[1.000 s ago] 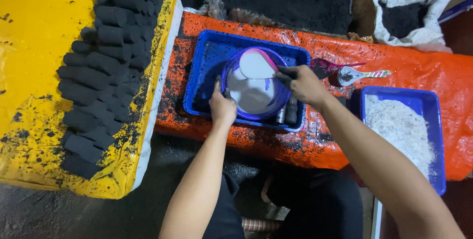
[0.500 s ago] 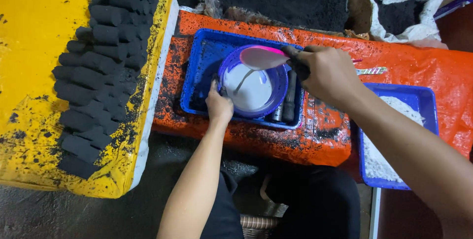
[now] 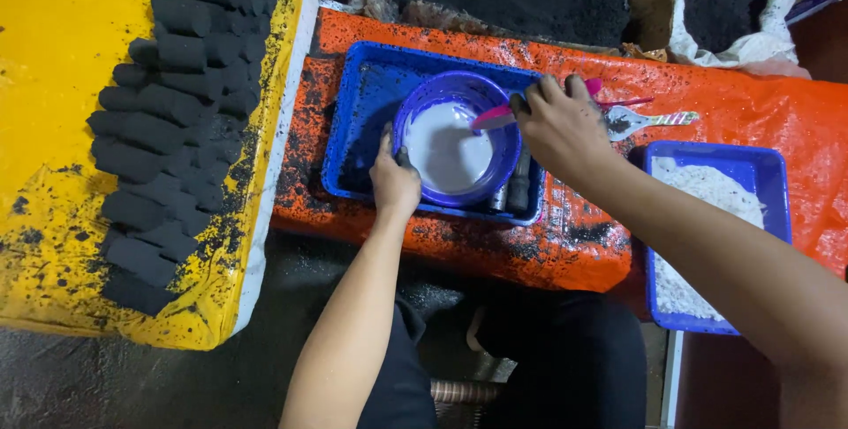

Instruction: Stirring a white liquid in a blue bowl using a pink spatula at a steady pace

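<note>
Two hands work at a round purple plastic bowl (image 3: 459,142) of white liquid, set in a blue rectangular tray (image 3: 367,120) on the orange-covered surface (image 3: 751,124). Left hand (image 3: 395,183) grips the bowl's near rim; right hand (image 3: 561,124) is closed around a pink-handled spatula (image 3: 495,117) reaching into it.

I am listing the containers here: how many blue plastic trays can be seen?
2. One blue rectangular plastic tray lies under the purple bowl of white liquid; the other blue tray, holding white powder, sits at the right, partly hidden by the right forearm.
</note>
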